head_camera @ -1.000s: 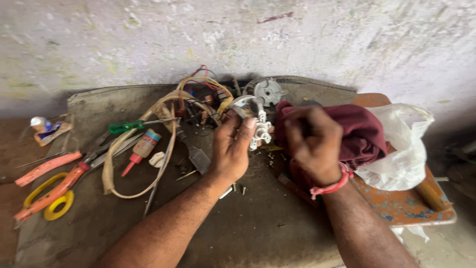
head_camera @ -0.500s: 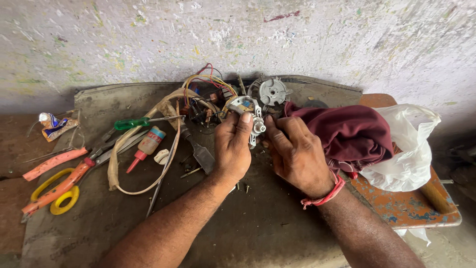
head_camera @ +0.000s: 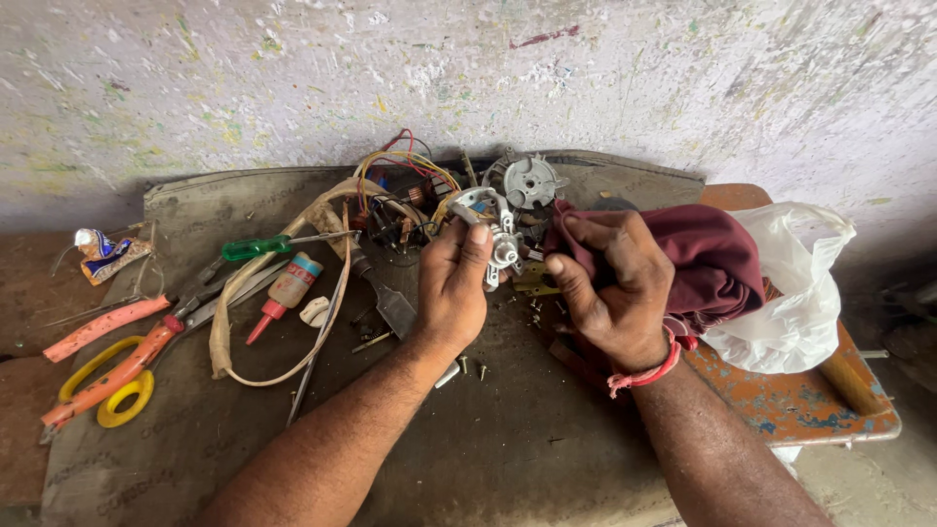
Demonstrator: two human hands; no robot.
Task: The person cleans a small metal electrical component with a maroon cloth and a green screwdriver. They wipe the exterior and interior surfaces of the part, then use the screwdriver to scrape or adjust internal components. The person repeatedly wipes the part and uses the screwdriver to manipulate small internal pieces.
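Note:
My left hand (head_camera: 451, 291) grips a silver metal motor bracket (head_camera: 491, 226) and holds it up over the dark work mat (head_camera: 488, 449). My right hand (head_camera: 612, 288) clutches a maroon cloth (head_camera: 708, 262) just to the right of the bracket, thumb pointing toward it. A red thread band sits on my right wrist. Behind the bracket lie a motor coil with coloured wires (head_camera: 405, 190) and a round grey metal end plate (head_camera: 530, 182).
Left of my hands lie a green-handled screwdriver (head_camera: 256, 247), a small red-capped bottle (head_camera: 286, 291), orange pliers (head_camera: 112, 327), yellow tape rolls (head_camera: 119, 400), a tan cord loop (head_camera: 226, 332) and loose screws (head_camera: 470, 368). A white plastic bag (head_camera: 795, 293) rests on an orange stool (head_camera: 820, 410) at right.
My right hand drew back from the bracket with the cloth bunched in it, then came close again. My left hand keeps the bracket raised and has turned it slightly.

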